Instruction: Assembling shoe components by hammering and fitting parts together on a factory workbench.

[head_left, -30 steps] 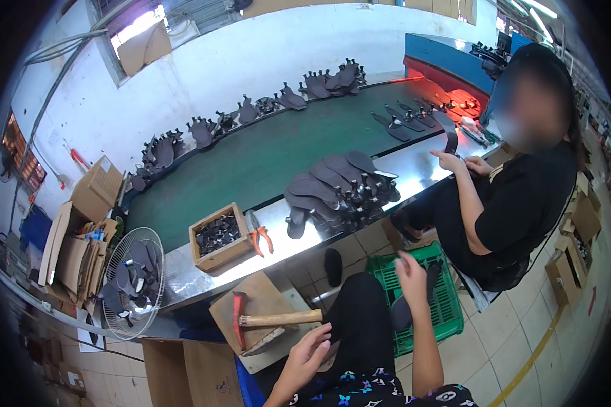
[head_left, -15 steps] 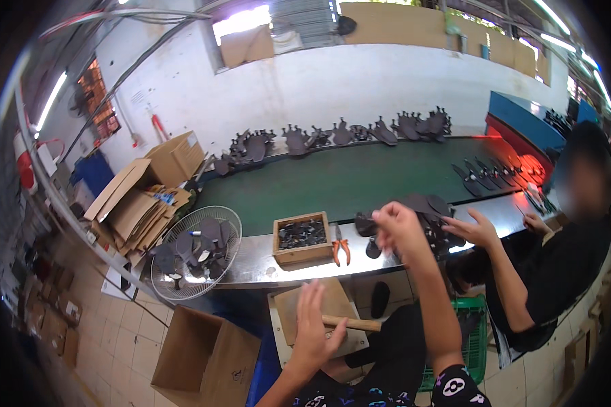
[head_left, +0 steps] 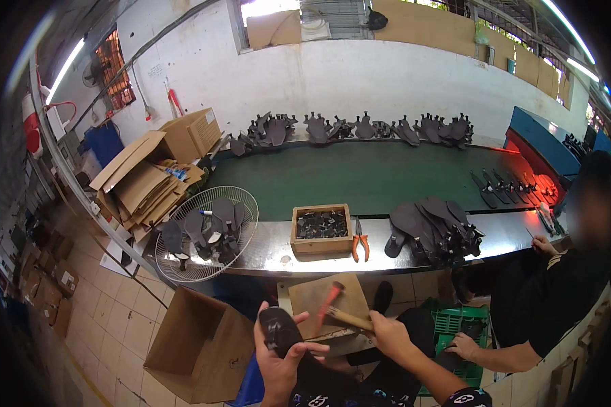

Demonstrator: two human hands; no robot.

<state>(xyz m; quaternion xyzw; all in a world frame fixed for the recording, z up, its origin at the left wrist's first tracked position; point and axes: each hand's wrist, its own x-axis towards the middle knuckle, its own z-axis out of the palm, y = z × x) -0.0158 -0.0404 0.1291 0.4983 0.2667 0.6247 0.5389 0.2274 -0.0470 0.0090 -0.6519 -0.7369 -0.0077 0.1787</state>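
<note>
My left hand (head_left: 277, 370) holds a dark flip-flop (head_left: 280, 331) upright, one end showing above the palm, the rest running down towards my lap. My right hand (head_left: 391, 338) is wrapped round the wooden handle of a hammer (head_left: 350, 320). Its orange-red head, a little smeared by motion, hangs over a tan board (head_left: 352, 287) in front of me. The hammer head is to the right of the flip-flop, apart from it.
On the metal bench edge sit a wire basket (head_left: 252, 234) of dark soles, a wooden box (head_left: 321, 249) of small black parts, orange-handled pliers (head_left: 360, 248) and piled flip-flops (head_left: 424, 227). Beyond lies a green belt (head_left: 346, 169). A cardboard box (head_left: 183, 370) stands left; a co-worker's hand (head_left: 463, 346) is over a green crate (head_left: 448, 319).
My right hand has come down from the bench and taken hold of the hammer. My left hand now holds a flip-flop. The co-worker's hand has moved from the bench to the crate.
</note>
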